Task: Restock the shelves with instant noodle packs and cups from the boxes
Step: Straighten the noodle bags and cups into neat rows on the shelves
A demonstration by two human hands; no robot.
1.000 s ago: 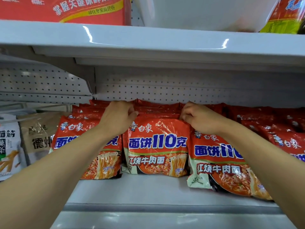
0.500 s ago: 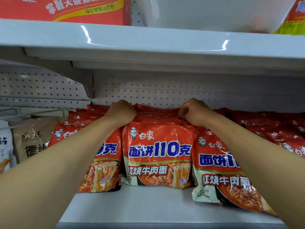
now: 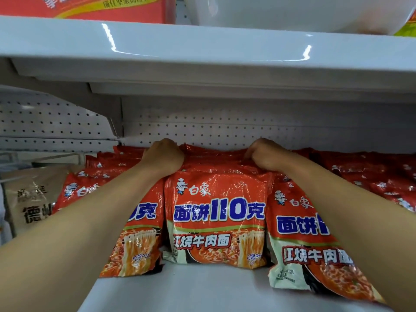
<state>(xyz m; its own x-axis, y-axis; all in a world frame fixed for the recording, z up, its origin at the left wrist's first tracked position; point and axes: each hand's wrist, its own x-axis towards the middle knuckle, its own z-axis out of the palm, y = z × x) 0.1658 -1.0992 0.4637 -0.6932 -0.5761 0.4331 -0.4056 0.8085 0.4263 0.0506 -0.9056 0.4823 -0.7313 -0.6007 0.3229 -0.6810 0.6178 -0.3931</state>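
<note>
Red instant noodle packs stand in rows on a white shelf [image 3: 202, 291]. The middle row's front pack [image 3: 216, 212] faces me with blue and white lettering. My left hand [image 3: 163, 157] grips the top left edge of the middle row of packs, fingers curled over it. At the row's top right edge, my right hand [image 3: 266, 157] curls over the packs the same way. More red packs stand in a left row [image 3: 132, 244] and a right row [image 3: 299, 242]. The rear packs are hidden behind the front ones.
A white shelf board [image 3: 202, 48] hangs close above, carrying a red box [image 3: 94, 7] and a white container [image 3: 292, 12]. A pegboard back wall [image 3: 225, 131] stands behind the packs. Beige packs [image 3: 33, 199] sit at the left, further red packs [image 3: 378, 176] at the right.
Both hands have reached further back along the top of the middle row, and the camera has moved closer. The middle packs stand more upright and pressed together.
</note>
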